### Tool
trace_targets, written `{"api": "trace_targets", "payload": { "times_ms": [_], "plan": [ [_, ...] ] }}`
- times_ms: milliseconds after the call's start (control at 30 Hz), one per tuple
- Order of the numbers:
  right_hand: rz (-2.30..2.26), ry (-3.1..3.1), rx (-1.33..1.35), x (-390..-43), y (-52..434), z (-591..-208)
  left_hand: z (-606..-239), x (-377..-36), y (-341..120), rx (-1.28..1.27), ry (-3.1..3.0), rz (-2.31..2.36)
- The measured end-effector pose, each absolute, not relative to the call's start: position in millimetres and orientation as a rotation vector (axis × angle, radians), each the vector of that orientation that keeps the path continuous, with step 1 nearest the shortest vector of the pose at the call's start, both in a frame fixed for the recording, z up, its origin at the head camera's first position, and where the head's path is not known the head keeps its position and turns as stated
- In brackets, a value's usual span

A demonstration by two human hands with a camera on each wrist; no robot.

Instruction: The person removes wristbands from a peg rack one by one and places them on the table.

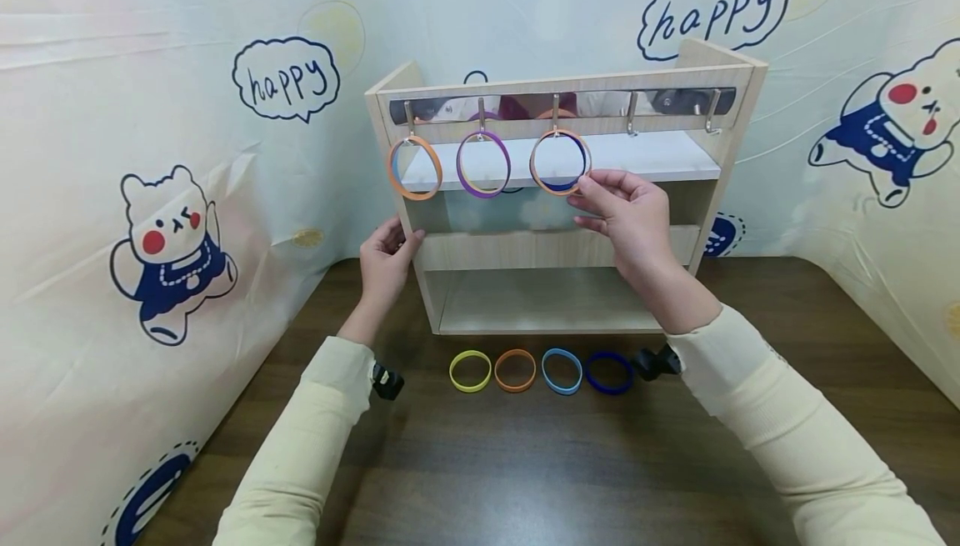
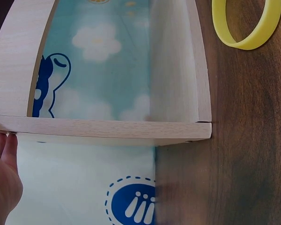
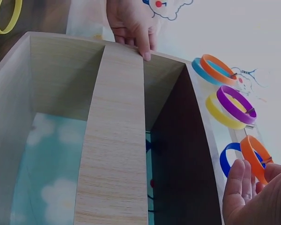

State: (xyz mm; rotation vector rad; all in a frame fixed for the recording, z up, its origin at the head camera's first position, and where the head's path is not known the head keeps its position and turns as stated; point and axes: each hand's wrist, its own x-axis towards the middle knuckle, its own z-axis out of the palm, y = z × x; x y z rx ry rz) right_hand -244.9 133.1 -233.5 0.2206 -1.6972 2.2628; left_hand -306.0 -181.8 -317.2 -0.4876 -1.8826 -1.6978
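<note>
A small wooden shelf has a metal hook strip across its top. My left hand grips its left side panel, thumb at the front edge and fingers along the outer face. From the third hook hangs an orange wristband with a dark blue wristband behind it. My right hand pinches the orange one at its lower right, thumb in front. A purple wristband hangs on the second hook with a yellow one behind; the first carries an orange wristband and a blue one.
On the brown table, in front of the shelf, lie a yellow band, an orange band, a light blue band and a dark blue band in a row. Two bare hooks are at the right. A printed cloth surrounds the table.
</note>
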Motion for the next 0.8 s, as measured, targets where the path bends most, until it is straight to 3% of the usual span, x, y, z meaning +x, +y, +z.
{"api": "trace_targets", "payload": {
  "times_ms": [800],
  "plan": [
    [2.362,-1.578,0.240,-240.2,127.5,-222.6,-317.8,-307.1,-182.0,-0.518,-1.866,-1.717]
  ]
}}
